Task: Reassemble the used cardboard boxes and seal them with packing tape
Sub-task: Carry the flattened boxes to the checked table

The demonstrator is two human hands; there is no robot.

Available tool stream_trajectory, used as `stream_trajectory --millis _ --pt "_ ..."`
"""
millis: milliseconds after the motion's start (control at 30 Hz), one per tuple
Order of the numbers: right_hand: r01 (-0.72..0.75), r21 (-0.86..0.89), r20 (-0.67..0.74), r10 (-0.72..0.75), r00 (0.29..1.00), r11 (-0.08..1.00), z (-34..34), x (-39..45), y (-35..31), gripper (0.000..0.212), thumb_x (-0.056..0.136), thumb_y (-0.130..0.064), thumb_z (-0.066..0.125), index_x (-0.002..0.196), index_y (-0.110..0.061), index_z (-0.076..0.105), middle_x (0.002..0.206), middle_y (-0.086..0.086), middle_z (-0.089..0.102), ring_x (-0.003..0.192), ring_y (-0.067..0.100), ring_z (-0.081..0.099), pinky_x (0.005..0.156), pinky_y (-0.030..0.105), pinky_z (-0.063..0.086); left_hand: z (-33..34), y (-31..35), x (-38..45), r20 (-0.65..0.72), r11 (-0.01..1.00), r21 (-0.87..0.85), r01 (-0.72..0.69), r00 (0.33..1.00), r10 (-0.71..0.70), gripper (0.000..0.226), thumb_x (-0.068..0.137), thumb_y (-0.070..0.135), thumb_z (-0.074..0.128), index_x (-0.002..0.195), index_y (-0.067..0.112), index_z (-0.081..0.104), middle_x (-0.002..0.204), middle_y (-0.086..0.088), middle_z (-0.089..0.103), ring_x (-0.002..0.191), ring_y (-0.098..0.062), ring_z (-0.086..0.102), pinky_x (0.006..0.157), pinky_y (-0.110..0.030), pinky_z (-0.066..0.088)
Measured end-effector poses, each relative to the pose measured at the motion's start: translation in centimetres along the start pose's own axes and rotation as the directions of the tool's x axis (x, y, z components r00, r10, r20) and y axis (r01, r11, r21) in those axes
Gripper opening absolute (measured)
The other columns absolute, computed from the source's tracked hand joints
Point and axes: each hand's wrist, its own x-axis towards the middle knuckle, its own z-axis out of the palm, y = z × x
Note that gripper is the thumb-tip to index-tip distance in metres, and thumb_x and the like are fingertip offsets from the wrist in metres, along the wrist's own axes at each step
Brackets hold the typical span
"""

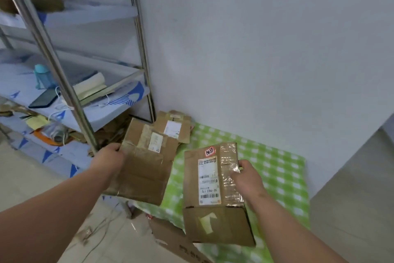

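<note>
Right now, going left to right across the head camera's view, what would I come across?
Metal shelf rack with a blue bottle → left hand gripping a flattened cardboard box → labelled cardboard box → right hand holding it → green checked cloth.

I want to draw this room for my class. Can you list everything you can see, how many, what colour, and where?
Flattened brown cardboard box: 1, brown, held at left.
Brown cardboard box with white shipping label: 1, brown, held at right over the cloth.
Flat brown cardboard pieces: a few, brown, on the floor by the wall.
Brown printed cardboard box: 1, brown, bottom centre.
Green checked cloth: 1, green and white, on the floor.
Shiny metal shelf rack: 1, silver, left.
Light blue bottle: 1, on the shelf.
Dark phone: 1, black, on the shelf.
Left hand: 1, grips the flattened box.
Right hand: 1, grips the labelled box.
</note>
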Motion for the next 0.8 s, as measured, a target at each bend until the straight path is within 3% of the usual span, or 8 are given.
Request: stream_trajectory --millis 133,233,433,533,600,700,800 --pt "-0.042 0.047 -0.011 0.042 0.999 0.998 2.1 7.1 -2.0 0.021 0.090 -0.011 0.060 0.109 -0.020 0.057 0.098 0.006 0.068 0.086 0.026 0.067 0.081 0.044 0.056 1.9 1.3 7.2 -0.008 1.000 -0.009 0.001 1.000 -0.001 0.041 0.102 0.014 0.041 0.142 0.012 0.050 0.128 -0.018 0.056 0.086 -0.026 0.050 0.074 -0.037 0.041" --pt "-0.068 0.094 -0.024 0.071 0.997 0.993 3.5 12.2 -3.3 0.021 0.091 -0.011 0.059 0.110 -0.019 0.057 0.100 0.007 0.068 0.086 0.027 0.066 0.081 0.041 0.056 3.0 2.1 11.9 0.000 0.997 -0.042 0.064 0.998 -0.064 0.044 0.101 0.011 0.038 0.143 0.015 0.048 0.135 -0.018 0.053 0.098 -0.032 0.053 0.083 -0.039 0.047" --pt "-0.168 0.207 -0.029 0.177 0.984 0.964 5.9 19.0 -5.4 0.020 0.091 -0.006 0.054 0.102 -0.022 0.059 0.089 0.010 0.070 0.067 0.027 0.067 0.051 0.027 0.049 5.2 3.6 20.4 0.071 0.983 -0.073 0.168 0.984 -0.163 0.044 0.102 0.013 0.037 0.145 0.019 0.046 0.141 -0.016 0.049 0.120 -0.039 0.049 0.100 -0.048 0.046" --pt "-0.203 0.222 -0.058 0.221 0.974 0.954 6.7 21.5 -5.9 0.019 0.092 -0.007 0.052 0.103 -0.021 0.060 0.080 0.009 0.066 0.051 0.018 0.053 0.042 0.021 0.036 6.8 4.0 24.5 0.114 0.978 -0.109 0.178 0.980 -0.166 0.040 0.102 0.012 0.036 0.140 0.017 0.051 0.136 -0.018 0.052 0.118 -0.039 0.050 0.103 -0.050 0.042" --pt "-0.233 0.245 -0.076 0.258 0.963 0.941 6.9 22.8 -6.2 0.019 0.094 -0.007 0.051 0.101 -0.021 0.060 0.080 0.008 0.068 0.052 0.018 0.055 0.045 0.024 0.042 8.1 4.5 27.3 0.146 0.971 -0.138 0.196 0.973 -0.176 0.039 0.102 0.010 0.037 0.137 0.012 0.053 0.131 -0.019 0.054 0.115 -0.039 0.050 0.099 -0.047 0.042" --pt "-0.288 0.270 -0.142 0.333 0.932 0.919 6.9 24.4 -6.6 0.019 0.092 -0.004 0.051 0.094 -0.020 0.060 0.084 0.007 0.069 0.070 0.023 0.063 0.064 0.034 0.053 9.9 5.4 31.1 0.222 0.962 -0.149 0.228 0.956 -0.192 0.035 0.102 0.007 0.038 0.134 0.005 0.053 0.131 -0.024 0.054 0.117 -0.042 0.049 0.101 -0.048 0.041" --pt "-0.327 0.301 -0.191 0.393 0.900 0.896 7.1 26.3 -6.2 0.018 0.090 -0.003 0.052 0.095 -0.017 0.063 0.087 0.010 0.070 0.080 0.029 0.066 0.076 0.043 0.056 11.6 7.0 33.9 0.296 0.967 -0.126 0.221 0.939 -0.176 0.032 0.105 0.011 0.035 0.131 0.011 0.054 0.133 -0.017 0.053 0.117 -0.040 0.049 0.102 -0.044 0.040"
